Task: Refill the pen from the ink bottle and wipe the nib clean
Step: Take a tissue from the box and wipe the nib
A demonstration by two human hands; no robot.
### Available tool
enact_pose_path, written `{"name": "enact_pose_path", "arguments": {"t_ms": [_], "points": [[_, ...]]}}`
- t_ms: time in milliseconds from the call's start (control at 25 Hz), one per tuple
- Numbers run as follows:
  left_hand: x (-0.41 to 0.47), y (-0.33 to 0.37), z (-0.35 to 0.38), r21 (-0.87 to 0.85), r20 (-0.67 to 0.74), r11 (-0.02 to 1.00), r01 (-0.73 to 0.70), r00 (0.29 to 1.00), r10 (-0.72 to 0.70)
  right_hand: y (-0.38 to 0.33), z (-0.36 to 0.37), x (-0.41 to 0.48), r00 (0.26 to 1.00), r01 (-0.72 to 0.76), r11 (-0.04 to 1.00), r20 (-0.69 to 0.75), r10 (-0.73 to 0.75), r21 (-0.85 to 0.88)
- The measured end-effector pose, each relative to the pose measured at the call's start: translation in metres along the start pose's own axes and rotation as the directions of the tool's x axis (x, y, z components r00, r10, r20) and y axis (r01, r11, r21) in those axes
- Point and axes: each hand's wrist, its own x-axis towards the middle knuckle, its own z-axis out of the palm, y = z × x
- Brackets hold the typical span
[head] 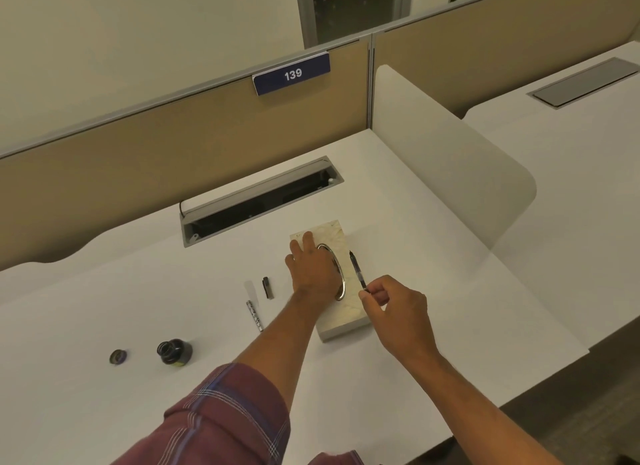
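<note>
My right hand point(394, 305) pinches the rear end of a thin dark pen section point(357, 269), nib pointing away from me, beside the tissue box. My left hand point(311, 267) lies flat on top of that cream tissue box point(346, 312), fingers over its silver-rimmed oval slot point(341, 281). The open ink bottle point(174, 352) stands at the near left of the desk, its round lid point(118, 356) lying to its left. A patterned pen barrel point(255, 315), a pale cap point(251, 290) and a small dark piece point(267, 287) lie left of the box.
An open cable tray point(256, 201) is sunk in the white desk point(138, 291) behind the box. A tan partition with sign 139 point(292, 73) runs along the back. A white rounded divider point(450, 166) stands on the right, with the neighbouring desk beyond.
</note>
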Motion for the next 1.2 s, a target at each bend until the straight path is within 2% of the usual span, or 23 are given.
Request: {"name": "enact_pose_path", "arguments": {"t_ms": [160,320,400,480,600,720,800,880,960,1080,1200], "points": [[0.004,-0.005,-0.025,-0.099,0.004,0.995,0.004,1.0,-0.004,0.0,0.008,0.001,0.998,-0.001,1.0,0.055,0.002,-0.007],[0.009,-0.018,-0.052,-0.273,0.09,0.96,0.063,0.995,-0.039,-0.004,0.017,0.003,0.997,-0.016,0.999,0.071,0.02,-0.049],[0.011,-0.031,-0.062,-0.39,0.107,0.918,0.071,0.994,-0.031,-0.006,0.018,0.005,0.998,-0.021,0.997,0.058,0.025,-0.076],[0.007,-0.042,-0.067,-0.546,0.108,0.834,0.077,0.994,-0.022,-0.007,0.018,0.006,0.999,-0.023,0.995,0.046,0.028,-0.099],[-0.005,-0.052,-0.07,-0.772,0.099,0.629,0.092,0.995,-0.024,-0.008,0.019,0.006,0.999,-0.034,0.993,0.033,0.038,-0.11],[-0.018,-0.065,-0.067,-0.914,0.095,0.389,0.113,0.993,-0.067,-0.01,0.021,0.003,0.999,-0.027,0.993,0.03,0.031,-0.112],[-0.028,-0.08,-0.06,-0.978,0.148,0.138,0.155,0.987,-0.062,-0.013,0.022,0.001,0.999,-0.02,0.994,0.027,0.023,-0.105],[-0.039,-0.1,-0.051,-0.973,0.18,-0.143,0.179,0.984,0.005,-0.02,0.021,-0.003,1.0,0.002,0.996,0.014,0.0,-0.084],[-0.048,-0.119,-0.041,-0.924,0.166,-0.342,0.173,0.985,0.051,-0.032,0.02,-0.007,0.999,0.036,0.999,-0.016,-0.036,-0.032],[-0.066,-0.144,-0.029,-0.865,0.11,-0.48,0.146,0.989,0.104,-0.061,0.019,-0.017,0.993,0.112,0.993,-0.049,-0.111,0.031],[-0.088,-0.162,-0.025,-0.835,0.03,-0.538,0.113,0.987,0.161,-0.095,0.022,-0.033,0.973,0.227,0.973,-0.05,-0.225,0.044]]}}
